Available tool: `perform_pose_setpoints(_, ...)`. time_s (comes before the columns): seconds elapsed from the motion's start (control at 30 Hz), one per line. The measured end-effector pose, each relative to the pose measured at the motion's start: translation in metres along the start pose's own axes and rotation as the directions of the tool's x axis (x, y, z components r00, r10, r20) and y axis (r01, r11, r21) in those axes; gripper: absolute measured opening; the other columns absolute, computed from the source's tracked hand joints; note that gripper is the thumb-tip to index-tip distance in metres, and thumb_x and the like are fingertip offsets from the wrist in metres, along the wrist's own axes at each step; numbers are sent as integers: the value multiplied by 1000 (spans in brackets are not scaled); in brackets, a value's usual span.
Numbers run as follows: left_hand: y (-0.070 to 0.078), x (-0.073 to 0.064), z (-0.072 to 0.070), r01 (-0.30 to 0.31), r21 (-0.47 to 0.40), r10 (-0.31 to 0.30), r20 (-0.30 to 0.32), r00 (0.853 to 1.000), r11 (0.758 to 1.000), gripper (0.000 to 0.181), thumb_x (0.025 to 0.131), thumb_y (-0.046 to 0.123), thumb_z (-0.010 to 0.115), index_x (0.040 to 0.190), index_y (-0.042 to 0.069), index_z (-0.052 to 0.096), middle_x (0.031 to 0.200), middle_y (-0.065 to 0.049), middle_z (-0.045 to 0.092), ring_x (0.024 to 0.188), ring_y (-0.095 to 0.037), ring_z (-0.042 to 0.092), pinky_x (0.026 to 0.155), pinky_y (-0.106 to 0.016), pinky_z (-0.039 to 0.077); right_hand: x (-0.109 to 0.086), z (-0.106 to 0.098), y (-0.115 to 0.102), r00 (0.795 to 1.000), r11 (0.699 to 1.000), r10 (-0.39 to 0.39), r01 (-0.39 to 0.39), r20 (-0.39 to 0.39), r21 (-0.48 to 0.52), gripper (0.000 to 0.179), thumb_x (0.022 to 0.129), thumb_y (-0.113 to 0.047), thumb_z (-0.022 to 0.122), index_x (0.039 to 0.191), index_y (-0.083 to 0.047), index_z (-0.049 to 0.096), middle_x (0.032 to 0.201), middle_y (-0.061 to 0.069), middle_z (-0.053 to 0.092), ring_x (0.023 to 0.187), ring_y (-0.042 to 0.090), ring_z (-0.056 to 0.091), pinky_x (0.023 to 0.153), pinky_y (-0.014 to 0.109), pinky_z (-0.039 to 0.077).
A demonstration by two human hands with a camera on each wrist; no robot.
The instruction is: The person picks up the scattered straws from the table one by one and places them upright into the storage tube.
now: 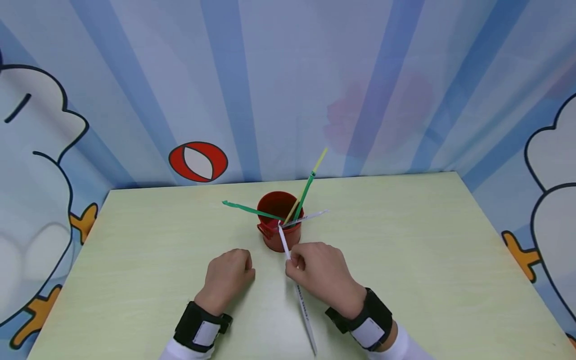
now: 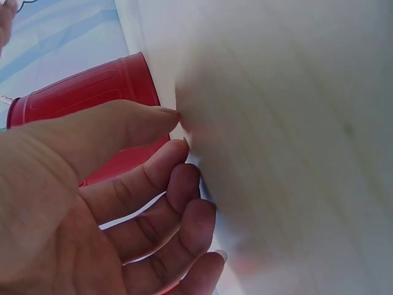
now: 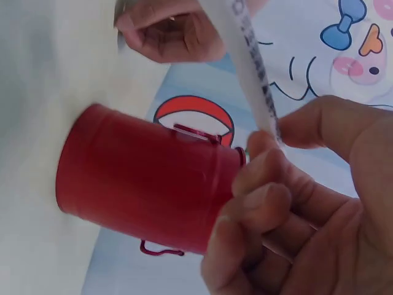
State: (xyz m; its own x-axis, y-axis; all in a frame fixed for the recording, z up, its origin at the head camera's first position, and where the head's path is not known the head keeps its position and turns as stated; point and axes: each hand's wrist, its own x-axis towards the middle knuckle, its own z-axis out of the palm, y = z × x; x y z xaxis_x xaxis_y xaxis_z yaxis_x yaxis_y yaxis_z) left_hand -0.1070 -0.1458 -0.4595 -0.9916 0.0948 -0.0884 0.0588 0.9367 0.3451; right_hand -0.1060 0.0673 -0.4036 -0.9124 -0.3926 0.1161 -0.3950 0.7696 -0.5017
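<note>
Above the table, my right hand (image 1: 320,272) pinches a thin white stick with dark print (image 1: 306,318) between thumb and fingertips. The stick slants from the near side of the red bucket (image 1: 274,241) toward me, and dark lettering shows along it in the right wrist view. My left hand (image 1: 228,277) rests on the table left of the bucket, fingers loosely curled, nothing visible in it. Upright in the middle, the bucket holds a green stick (image 1: 252,208), a green-and-yellow stick (image 1: 307,189) and another white stick (image 1: 315,215), all leaning out over its rim.
The pale wooden table (image 1: 427,240) spreads to both sides of the bucket. Behind it hangs a blue striped backdrop (image 1: 288,90) with printed cartoon figures and a red-and-white ball picture (image 1: 177,160). Small handles stick out from the bucket's sides.
</note>
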Motion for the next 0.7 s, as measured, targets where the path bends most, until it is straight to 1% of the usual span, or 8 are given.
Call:
perform_pose_setpoints(0.17, 1, 0, -1, 9, -6, -9, 11, 1000, 1000, 21, 83, 11, 77, 71, 12, 60, 64, 1, 52, 61, -13, 47, 53, -27, 35, 5, -12, 0, 997, 999, 15, -11, -82, 46, 21, 86, -18, 69, 66, -21, 62, 56, -13, 47, 54, 4, 44, 48, 21, 31)
perform_pose_setpoints(0.33, 0, 0, -1, 13, -13, -13, 16, 1000, 1000, 21, 83, 11, 77, 72, 12, 60, 64, 1, 52, 61, -14, 47, 53, -27, 36, 12, -22, -1, 983, 997, -15, 28, -181, 67, 17, 86, -17, 69, 70, -21, 64, 60, -12, 52, 56, 4, 44, 48, 21, 32)
perform_pose_setpoints(0.5, -1, 0, -1, 9, -23, -9, 15, 1000, 1000, 20, 83, 10, 76, 71, 12, 60, 63, 1, 52, 61, -14, 47, 53, -27, 36, 18, -32, -2, 958, 995, -62, 82, -280, 59, 15, 86, -17, 69, 72, -17, 65, 63, -8, 56, 57, 6, 44, 48, 21, 34)
perform_pose_setpoints(0.7, -2, 1, 0, 12, -21, -11, 20, 1000, 1000, 20, 83, 11, 76, 71, 13, 61, 64, 1, 52, 61, -13, 47, 54, -27, 36, 26, -47, -4, 917, 990, -110, 135, -383, 39, 13, 86, -14, 66, 73, -15, 66, 64, -4, 59, 57, 7, 47, 49, 23, 36)
